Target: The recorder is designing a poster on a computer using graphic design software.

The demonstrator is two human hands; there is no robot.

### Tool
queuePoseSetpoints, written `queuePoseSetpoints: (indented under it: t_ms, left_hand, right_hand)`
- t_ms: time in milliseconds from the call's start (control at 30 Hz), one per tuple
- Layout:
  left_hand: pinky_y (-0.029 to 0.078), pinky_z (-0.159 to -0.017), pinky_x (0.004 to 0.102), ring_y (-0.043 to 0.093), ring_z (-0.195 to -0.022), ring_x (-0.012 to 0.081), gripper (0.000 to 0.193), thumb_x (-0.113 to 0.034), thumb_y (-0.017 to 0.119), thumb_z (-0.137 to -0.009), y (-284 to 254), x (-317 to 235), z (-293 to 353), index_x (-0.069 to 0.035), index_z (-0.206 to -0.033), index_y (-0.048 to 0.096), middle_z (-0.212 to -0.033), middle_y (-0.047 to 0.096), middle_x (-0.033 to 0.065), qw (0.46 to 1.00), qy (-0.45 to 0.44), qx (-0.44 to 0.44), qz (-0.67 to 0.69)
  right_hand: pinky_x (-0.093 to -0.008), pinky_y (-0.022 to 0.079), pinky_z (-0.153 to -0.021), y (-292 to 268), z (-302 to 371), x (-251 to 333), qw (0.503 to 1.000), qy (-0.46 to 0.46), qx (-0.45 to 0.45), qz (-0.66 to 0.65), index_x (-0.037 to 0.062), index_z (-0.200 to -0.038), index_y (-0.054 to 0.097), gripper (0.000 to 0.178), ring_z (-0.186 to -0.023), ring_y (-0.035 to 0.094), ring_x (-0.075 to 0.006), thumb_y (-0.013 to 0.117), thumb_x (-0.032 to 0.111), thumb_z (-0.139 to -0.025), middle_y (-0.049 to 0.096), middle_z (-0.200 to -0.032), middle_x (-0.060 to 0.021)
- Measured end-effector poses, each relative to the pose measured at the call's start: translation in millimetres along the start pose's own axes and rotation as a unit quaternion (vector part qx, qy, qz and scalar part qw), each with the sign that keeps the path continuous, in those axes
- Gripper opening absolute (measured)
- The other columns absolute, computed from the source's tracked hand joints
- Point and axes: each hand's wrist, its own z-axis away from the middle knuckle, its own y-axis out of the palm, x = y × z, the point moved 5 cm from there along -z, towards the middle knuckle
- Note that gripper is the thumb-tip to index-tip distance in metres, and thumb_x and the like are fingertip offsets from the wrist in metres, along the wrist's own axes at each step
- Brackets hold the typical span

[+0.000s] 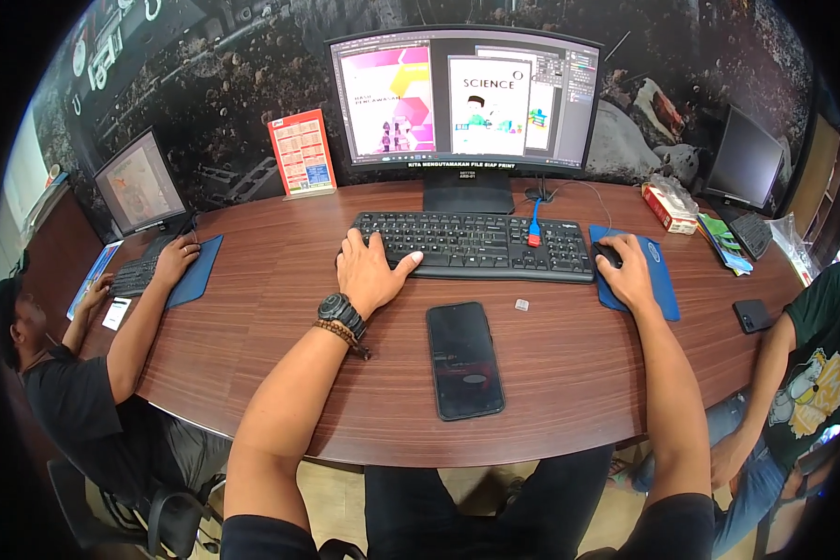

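My left hand [373,273] rests over the left end of a black keyboard [467,245], fingers spread on the keys and thumb stretched to the right. A black watch and a beaded bracelet [343,322] circle that wrist. On a blue mouse pad [665,280], my right hand [629,271] is curved over a dark computer mouse [609,256]. The monitor [467,103] beyond the keyboard displays a pink cover design and a white cover with a cartoon figure. A black smartphone [465,360] lies screen up between my forearms.
A blue cable with a red plug [534,233] lies across the keyboard. Near its front edge is a small pale square piece [522,304]. A desk calendar [302,154] stands left of the monitor. At left a person [75,392] types; another [812,355] sits at right.
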Motion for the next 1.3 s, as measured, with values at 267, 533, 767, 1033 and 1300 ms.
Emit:
queuePoseSetpoints:
  t_ms: [267, 533, 767, 1033, 1300]
  left_hand:
    - [0.039, -0.102, 0.0502, 0.047, -0.118, 0.0396, 0.086, -0.071, 0.053, -0.091, 10, 1, -4, 0.009, -0.121, 0.063, -0.127, 0.048, 0.0276, 0.998, -0.031, 0.046, 0.021]
    - [0.028, -0.114, 0.0542, 0.037, -0.135, 0.0431, 0.071, -0.057, 0.068, -0.089, 14, 10, -9, 0.004, -0.125, 0.065, -0.141, 0.044, 0.0303, 0.982, 0.139, -0.055, 0.118]
    - [0.042, -0.102, 0.0440, 0.049, -0.116, 0.0346, 0.053, -0.041, 0.074, -0.089, 6, 3, -11, 0.005, -0.116, 0.070, -0.117, 0.057, 0.0173, 0.970, 0.179, -0.037, 0.159]
    - [0.044, -0.097, 0.0430, 0.052, -0.108, 0.0338, 0.055, -0.042, 0.073, -0.090, 7, 2, -11, 0.007, -0.116, 0.069, -0.111, 0.058, 0.0171, 0.972, 0.168, -0.025, 0.164]
    - [0.044, -0.096, 0.0430, 0.053, -0.107, 0.0334, 0.057, -0.043, 0.072, -0.091, 8, 4, -12, 0.007, -0.116, 0.069, -0.110, 0.058, 0.0168, 0.973, 0.167, -0.023, 0.159]
  right_hand:
    - [-0.0430, 0.050, -0.096, -2, 1, 0, 1.000, 0.008, 0.002, 0.005, 0.0045, -0.113, 0.070, 0.033, -0.110, 0.062, -0.0368, 0.069, 0.019, -0.083, 0.061, -0.117, -0.0156]
    - [-0.0433, 0.050, -0.095, 0, 1, -3, 0.999, 0.020, -0.006, 0.027, 0.0052, -0.112, 0.068, 0.033, -0.111, 0.062, -0.0364, 0.066, 0.019, -0.082, 0.061, -0.118, -0.0143]
    - [-0.0433, 0.051, -0.096, 1, 0, -5, 0.999, 0.033, -0.010, 0.041, 0.0058, -0.111, 0.069, 0.033, -0.111, 0.062, -0.0357, 0.064, 0.020, -0.082, 0.061, -0.118, -0.0136]
    - [-0.0430, 0.050, -0.096, 0, 0, -6, 0.999, 0.025, -0.008, 0.037, 0.0058, -0.111, 0.069, 0.033, -0.111, 0.062, -0.0358, 0.066, 0.019, -0.081, 0.062, -0.118, -0.0142]
    - [-0.0435, 0.051, -0.096, 0, 0, -3, 0.999, 0.024, -0.007, 0.032, 0.0053, -0.111, 0.069, 0.033, -0.111, 0.062, -0.0363, 0.066, 0.019, -0.082, 0.061, -0.118, -0.0149]
